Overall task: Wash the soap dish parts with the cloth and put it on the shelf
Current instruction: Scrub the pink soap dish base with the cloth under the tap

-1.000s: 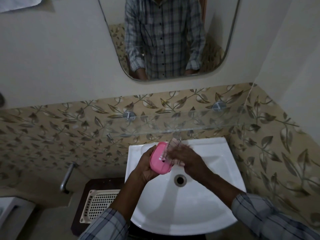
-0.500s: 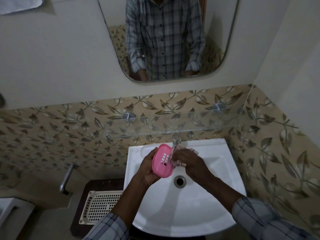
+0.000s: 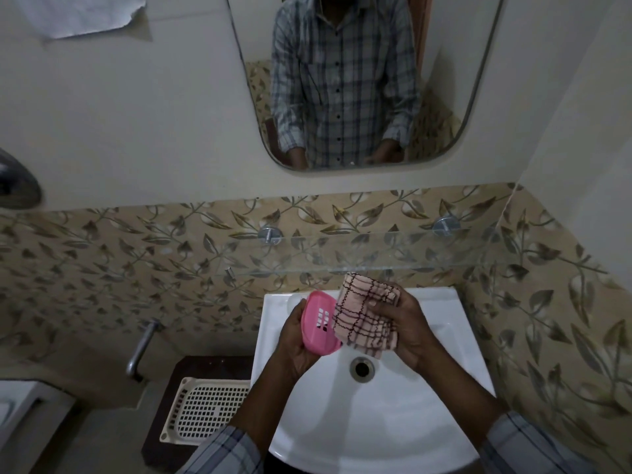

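Over the sink [image 3: 393,422] we are holding the pink dish [image 3: 319,325] in our left hand [image 3: 295,343] and gripping the cloth [image 3: 362,319] in our right hand [image 3: 407,323]; wet fingers might be letting it slip.

free: over sink bowl [image 3: 376,439] | blocked: glass shelf [image 3: 393,249] overhangs back rim | right: tiled wall [image 3: 547,319] near

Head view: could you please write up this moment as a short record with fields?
left hand: grips the pink soap dish part, slotted face toward the camera
right hand: holds the checked cloth bunched at the dish part's right edge
white sink: under both hands
glass shelf: on the wall above the sink
cream perforated tray: on the dark stand left of the sink
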Tool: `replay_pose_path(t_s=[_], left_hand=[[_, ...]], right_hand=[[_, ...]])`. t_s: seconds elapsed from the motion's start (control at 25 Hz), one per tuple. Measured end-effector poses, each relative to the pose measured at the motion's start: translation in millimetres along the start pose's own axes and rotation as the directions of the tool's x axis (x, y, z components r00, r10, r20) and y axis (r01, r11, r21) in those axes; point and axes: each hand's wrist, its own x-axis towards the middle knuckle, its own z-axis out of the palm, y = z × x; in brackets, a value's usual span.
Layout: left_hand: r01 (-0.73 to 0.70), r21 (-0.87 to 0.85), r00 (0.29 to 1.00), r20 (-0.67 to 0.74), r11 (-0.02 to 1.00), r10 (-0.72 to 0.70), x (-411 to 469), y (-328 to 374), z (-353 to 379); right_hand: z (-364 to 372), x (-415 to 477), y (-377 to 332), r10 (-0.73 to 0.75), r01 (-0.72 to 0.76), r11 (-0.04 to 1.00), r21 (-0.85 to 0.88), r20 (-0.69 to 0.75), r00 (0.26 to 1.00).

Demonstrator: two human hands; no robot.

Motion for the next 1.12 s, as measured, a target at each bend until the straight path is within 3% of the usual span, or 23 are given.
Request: replay_pose_path(t_s=[0.08,0.12,0.16,0.2,0.28,0.36,0.4,0.48,0.52,0.56,0.64,0.68,0.76,0.84,0.92,1.0,1.12], left_hand=[[0.024,-0.02,0.994,0.105,0.999,-0.022,-8.0,-11.7,5.6],[0.026,-0.041,0.986,0.163,0.999,-0.019,-13.2,-16.0,9.5],[0.029,-0.063,0.981,0.195,0.998,-0.016,-18.3,-18.8,13.2],[0.035,-0.084,0.979,0.203,0.996,-0.018,-22.0,-20.2,14.8],[0.053,-0.122,0.979,0.201,0.991,-0.027,-25.2,-20.8,14.5],[0.069,-0.144,0.984,0.174,0.987,-0.043,-28.0,-18.0,12.2],[0.098,-0.166,0.982,0.174,0.981,-0.068,-27.1,-15.5,9.2],[0.143,-0.198,0.979,0.175,0.97,-0.108,-24.4,-9.1,3.9],[0.151,-0.201,0.978,0.173,0.968,-0.116,-23.7,-6.1,2.6],[0.165,-0.2,0.975,0.18,0.966,-0.129,-22.3,-4.2,1.7],[0.194,-0.178,0.966,0.207,0.965,-0.156,-20.1,-1.6,4.9],[0.191,-0.149,0.968,0.194,0.97,-0.161,-19.2,-0.5,6.2],[0.169,-0.087,0.975,0.158,0.982,-0.154,-18.9,1.1,7.7],[0.16,-0.063,0.983,0.106,0.985,-0.152,-20.2,4.1,6.2],[0.166,-0.05,0.986,0.041,0.985,-0.164,-21.6,5.2,-0.4],[0.182,-0.056,0.983,-0.002,0.982,-0.183,-22.7,5.6,-4.4],[0.214,-0.033,0.976,-0.042,0.976,-0.215,-25.9,3.0,-5.7]], right_hand=[[7.7,-4.5,10.4,0.047,-0.048,0.999,-0.012,-0.011,0.999],[9.7,-5.7,15.7,-0.007,-0.004,0.981,-0.193,-0.054,0.999],[10.6,-6.1,19.6,-0.122,0.06,0.88,-0.471,-0.101,0.987],[11.2,-7.4,22.9,-0.236,0.103,0.698,-0.708,-0.092,0.967],[10.0,-10.7,30.4,-0.412,0.231,0.339,-0.912,0.077,0.908],[7.8,-13.8,32.0,-0.49,0.387,0.151,-0.91,0.271,0.829],[3.2,-16.7,30.5,-0.447,0.48,0.177,-0.859,0.364,0.817],[-6.9,-26.3,23.0,-0.215,0.566,0.303,-0.767,0.524,0.824],[-11.8,-29.7,19.0,-0.097,0.605,0.262,-0.752,0.603,0.792],[-15.5,-30.0,16.1,-0.025,0.669,0.133,-0.731,0.672,0.74],[-22.9,-19.4,20.5,-0.062,0.771,-0.112,-0.626,0.779,0.624],[-23.6,-12.9,23.2,-0.11,0.771,-0.089,-0.63,0.776,0.621],[-23.3,-2.7,20.2,-0.18,0.675,0.224,-0.703,0.651,0.738],[-21.3,1.6,11.5,-0.226,0.432,0.592,-0.68,0.374,0.9],[-22.7,7.9,9.2,-0.148,0.141,0.888,-0.438,0.018,0.989],[-24.9,13.7,8.2,0.036,-0.06,0.991,-0.12,-0.194,0.98],[-29.8,15.1,11.6,0.241,-0.235,0.97,0.055,-0.223,0.944]])
